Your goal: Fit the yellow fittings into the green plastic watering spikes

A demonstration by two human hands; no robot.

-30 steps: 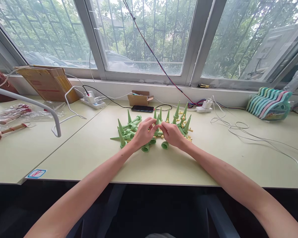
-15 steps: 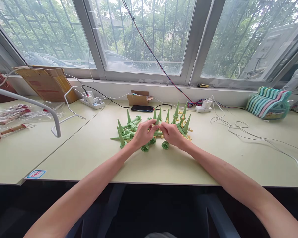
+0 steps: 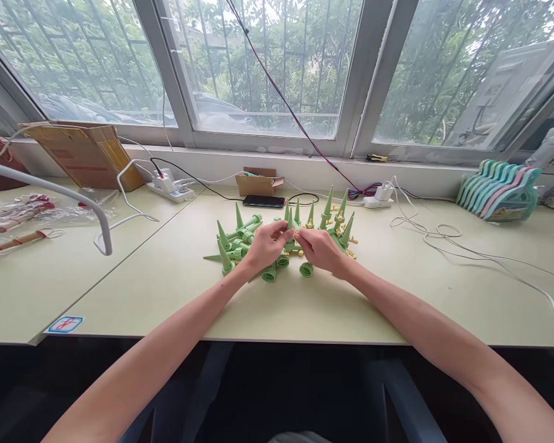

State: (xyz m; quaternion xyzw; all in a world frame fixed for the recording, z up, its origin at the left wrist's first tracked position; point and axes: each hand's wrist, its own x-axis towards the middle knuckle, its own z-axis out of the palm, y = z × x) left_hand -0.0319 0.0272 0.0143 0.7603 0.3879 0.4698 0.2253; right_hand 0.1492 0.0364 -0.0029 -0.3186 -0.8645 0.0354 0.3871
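Observation:
Over the middle of the table, my left hand (image 3: 266, 246) is closed on a green plastic watering spike (image 3: 290, 220), its point upward. Pressed up close from the other side, my right hand (image 3: 322, 251) pinches a small yellow valve (image 3: 297, 233) against the spike; my fingers cover most of it. More green spikes (image 3: 224, 258) lie and stand left of the hands. To the right, several upright spikes (image 3: 327, 212) have yellow valves (image 3: 353, 240) among them. A green threaded cap end (image 3: 306, 269) faces me below my right hand.
Behind the spikes lie a phone (image 3: 264, 201) and a small open cardboard box (image 3: 258, 183). Power strips (image 3: 173, 192) and loose white cables (image 3: 443, 237) run along the back and right. Colourful hangers (image 3: 498, 192) stand far right; a white metal bar (image 3: 74, 194) crosses at left.
The spike in my left hand has turned more upright and shifted slightly left. My right fingers have tilted a little at the valve. The pile is unchanged.

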